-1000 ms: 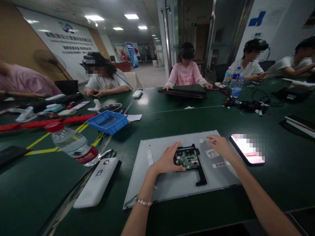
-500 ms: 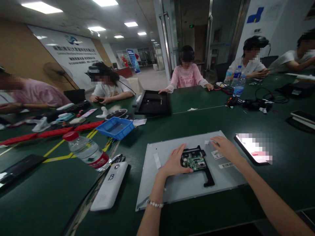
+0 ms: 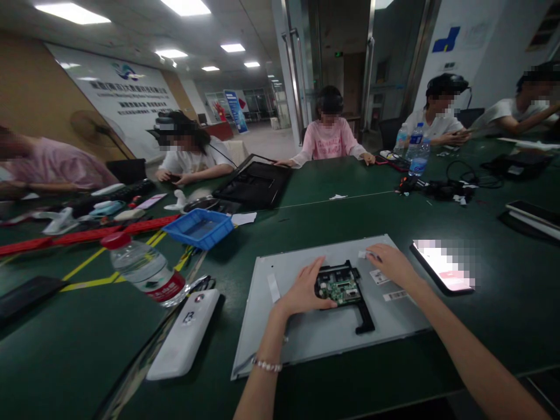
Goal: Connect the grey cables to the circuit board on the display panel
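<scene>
A flat grey-white panel (image 3: 301, 344) lies on the table before me. On it sits a green circuit board (image 3: 340, 289) in a black plastic bracket (image 3: 364, 321) with a hooked arm. My left hand (image 3: 301, 291) spans the left end of the bracket, thumb at the lower edge and fingers at the upper edge. At the panel's upper right, the bent fingers of my right hand (image 3: 388, 262) pinch a small white tape piece (image 3: 363, 254). Paper labels (image 3: 378, 277) are stuck near that hand. A white strip (image 3: 273, 288) shows on the panel's left.
Right of the panel lies a lit phone (image 3: 441, 265). To the left are a white power bank (image 3: 184, 335), a tilted water bottle (image 3: 146, 271) and a blue tray (image 3: 199, 228). Across the table, a person in pink (image 3: 330, 137) touches a black frame (image 3: 256, 184).
My hands keep almost the same positions on the panel, while the view shifts slightly. Across the table, the black frame has been turned and shifted to the left.
</scene>
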A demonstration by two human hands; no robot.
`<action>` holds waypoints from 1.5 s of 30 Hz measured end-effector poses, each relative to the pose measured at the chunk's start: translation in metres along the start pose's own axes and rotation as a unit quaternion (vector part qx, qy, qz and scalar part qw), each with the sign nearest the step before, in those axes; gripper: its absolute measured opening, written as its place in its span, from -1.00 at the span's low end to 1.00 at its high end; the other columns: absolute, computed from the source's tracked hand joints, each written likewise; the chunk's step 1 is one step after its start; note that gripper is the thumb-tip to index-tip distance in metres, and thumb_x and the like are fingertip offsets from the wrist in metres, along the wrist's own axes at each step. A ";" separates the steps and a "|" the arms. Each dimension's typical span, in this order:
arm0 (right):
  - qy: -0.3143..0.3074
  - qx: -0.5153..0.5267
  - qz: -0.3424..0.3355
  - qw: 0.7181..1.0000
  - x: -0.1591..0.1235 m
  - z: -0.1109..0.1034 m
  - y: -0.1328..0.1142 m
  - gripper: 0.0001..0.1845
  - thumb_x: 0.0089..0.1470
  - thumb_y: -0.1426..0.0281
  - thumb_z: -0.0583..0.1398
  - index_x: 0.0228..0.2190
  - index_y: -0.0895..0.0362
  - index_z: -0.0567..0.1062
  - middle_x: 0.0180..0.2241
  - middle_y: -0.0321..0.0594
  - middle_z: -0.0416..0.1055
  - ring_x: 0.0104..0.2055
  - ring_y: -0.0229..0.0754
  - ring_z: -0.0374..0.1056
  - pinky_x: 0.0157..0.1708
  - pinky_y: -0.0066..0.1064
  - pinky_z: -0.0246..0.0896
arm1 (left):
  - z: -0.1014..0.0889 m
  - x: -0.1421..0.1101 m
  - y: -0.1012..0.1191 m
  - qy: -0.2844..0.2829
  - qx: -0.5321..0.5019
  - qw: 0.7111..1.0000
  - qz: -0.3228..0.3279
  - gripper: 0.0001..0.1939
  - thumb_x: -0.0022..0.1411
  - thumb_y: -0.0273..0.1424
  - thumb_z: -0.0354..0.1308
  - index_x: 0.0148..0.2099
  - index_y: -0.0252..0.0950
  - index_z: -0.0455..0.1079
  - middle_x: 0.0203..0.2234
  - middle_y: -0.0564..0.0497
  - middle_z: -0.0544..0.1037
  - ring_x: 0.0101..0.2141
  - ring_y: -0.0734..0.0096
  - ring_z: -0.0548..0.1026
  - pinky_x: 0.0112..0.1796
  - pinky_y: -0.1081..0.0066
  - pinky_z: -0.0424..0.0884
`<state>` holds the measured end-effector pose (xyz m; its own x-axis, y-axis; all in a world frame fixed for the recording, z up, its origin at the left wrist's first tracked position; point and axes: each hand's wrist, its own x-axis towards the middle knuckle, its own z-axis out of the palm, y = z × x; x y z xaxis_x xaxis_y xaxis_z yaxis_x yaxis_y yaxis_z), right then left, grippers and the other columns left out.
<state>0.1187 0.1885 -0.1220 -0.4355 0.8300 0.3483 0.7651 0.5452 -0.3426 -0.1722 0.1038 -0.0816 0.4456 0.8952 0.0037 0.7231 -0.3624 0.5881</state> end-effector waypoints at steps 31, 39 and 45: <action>-0.011 0.045 -0.101 0.994 0.043 0.012 -0.083 -0.81 0.14 0.44 0.12 -0.26 0.11 0.53 -0.23 -0.17 0.48 -0.15 -0.15 0.33 -0.13 -0.36 0.19 | -0.003 -0.005 -0.003 0.000 -0.064 0.998 -0.012 0.21 -0.12 -0.07 0.29 0.34 -0.27 -0.43 0.29 -0.19 -0.23 0.26 0.01 -0.17 0.22 0.09 -0.13; -0.059 0.039 -0.117 0.991 0.047 0.026 -0.105 -0.82 0.13 0.46 0.11 -0.35 0.11 0.54 -0.31 -0.18 0.48 -0.19 -0.15 0.35 -0.18 -0.38 0.18 | -0.002 -0.008 0.000 0.009 -0.077 0.997 0.003 0.23 -0.18 -0.18 0.34 0.34 -0.21 -0.42 0.24 -0.19 -0.07 0.22 -0.03 -0.04 0.18 0.02 -0.05; -0.078 0.058 -0.103 0.990 0.047 0.034 -0.102 -0.82 0.12 0.48 0.11 -0.31 0.13 0.53 -0.28 -0.16 0.48 -0.17 -0.17 0.35 -0.14 -0.37 0.18 | -0.003 -0.007 0.001 0.005 -0.083 0.997 -0.005 0.23 -0.18 -0.18 0.34 0.34 -0.18 -0.43 0.23 -0.19 -0.04 0.21 -0.06 -0.02 0.17 0.00 -0.04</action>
<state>0.0045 0.1756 -0.1006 -0.6515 0.7025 0.2865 0.5959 0.7075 -0.3799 -0.1767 0.0980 -0.0788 0.4320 0.9018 0.0051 0.6298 -0.3057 0.7141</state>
